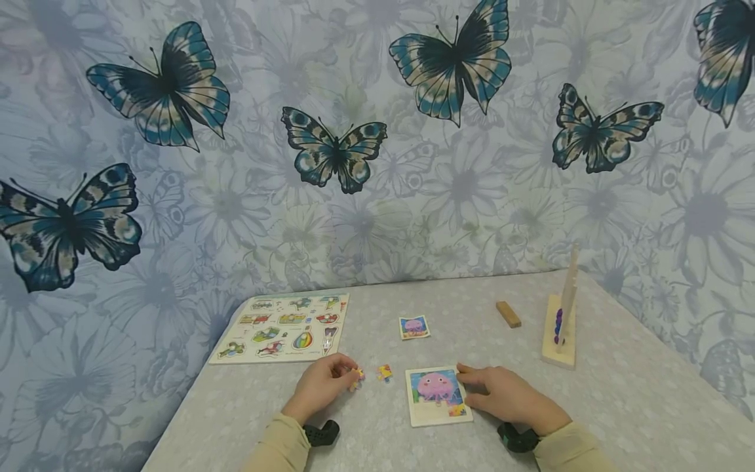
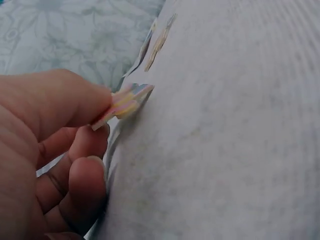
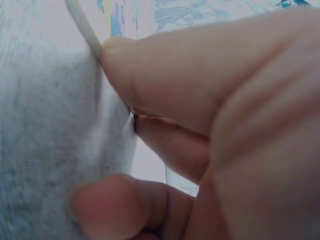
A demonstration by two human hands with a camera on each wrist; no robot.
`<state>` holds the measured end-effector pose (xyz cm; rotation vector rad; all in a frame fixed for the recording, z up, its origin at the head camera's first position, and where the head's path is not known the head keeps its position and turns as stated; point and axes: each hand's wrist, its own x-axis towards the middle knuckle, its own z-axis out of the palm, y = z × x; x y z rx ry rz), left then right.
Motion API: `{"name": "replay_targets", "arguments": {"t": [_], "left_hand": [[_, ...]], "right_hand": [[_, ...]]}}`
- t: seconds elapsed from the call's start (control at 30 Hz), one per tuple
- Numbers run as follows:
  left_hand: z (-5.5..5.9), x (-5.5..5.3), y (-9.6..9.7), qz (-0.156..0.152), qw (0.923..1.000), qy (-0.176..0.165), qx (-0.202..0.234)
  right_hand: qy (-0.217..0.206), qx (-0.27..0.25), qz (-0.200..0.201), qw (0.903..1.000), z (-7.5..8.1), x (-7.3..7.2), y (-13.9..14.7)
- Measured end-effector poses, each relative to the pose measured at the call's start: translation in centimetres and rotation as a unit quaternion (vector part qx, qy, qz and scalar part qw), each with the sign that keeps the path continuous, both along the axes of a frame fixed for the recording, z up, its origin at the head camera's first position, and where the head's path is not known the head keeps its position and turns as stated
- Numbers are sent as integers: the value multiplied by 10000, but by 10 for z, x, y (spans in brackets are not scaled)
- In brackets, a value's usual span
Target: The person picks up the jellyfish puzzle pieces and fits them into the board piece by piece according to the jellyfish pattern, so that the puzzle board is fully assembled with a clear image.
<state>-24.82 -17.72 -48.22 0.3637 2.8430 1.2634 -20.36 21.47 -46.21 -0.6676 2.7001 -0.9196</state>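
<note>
My left hand [image 1: 323, 385] pinches a small jigsaw piece [image 2: 125, 105] with yellow and pink on it, between thumb and fingertips, low over the table. A second yellow jigsaw piece [image 1: 385, 373] lies just to the right of that hand. The puzzle board [image 1: 426, 417] lies flat in front of me, showing a pink jellyfish on blue. Bare wood shows along the lower left of its picture, and a yellow piece fills its lower right corner. My right hand [image 1: 501, 392] holds the board by its right edge, thumb [image 3: 120, 62] against the rim.
Behind the board lies a small jellyfish picture card [image 1: 415, 328]. A large board with vehicle pictures [image 1: 277, 357] is at the back left. A wooden block [image 1: 508, 314] and a wooden stand with purple beads [image 1: 559, 357] occupy the right side, before a butterfly-patterned wall [image 1: 413, 229].
</note>
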Motion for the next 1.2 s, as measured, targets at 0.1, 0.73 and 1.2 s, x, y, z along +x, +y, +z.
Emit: {"name": "replay_targets", "arguments": {"t": [0.1, 0.73, 1.2], "left_hand": [[-1, -2, -2, -101, 9998, 8, 169], [2, 2, -4, -296, 9996, 7, 36], [-1, -1, -6, -23, 9973, 40, 733]], "right_hand": [[38, 11, 17, 10000, 1, 1, 0], [124, -12, 52, 9999, 2, 1, -3], [91, 29, 61, 9999, -1, 1, -5]]}}
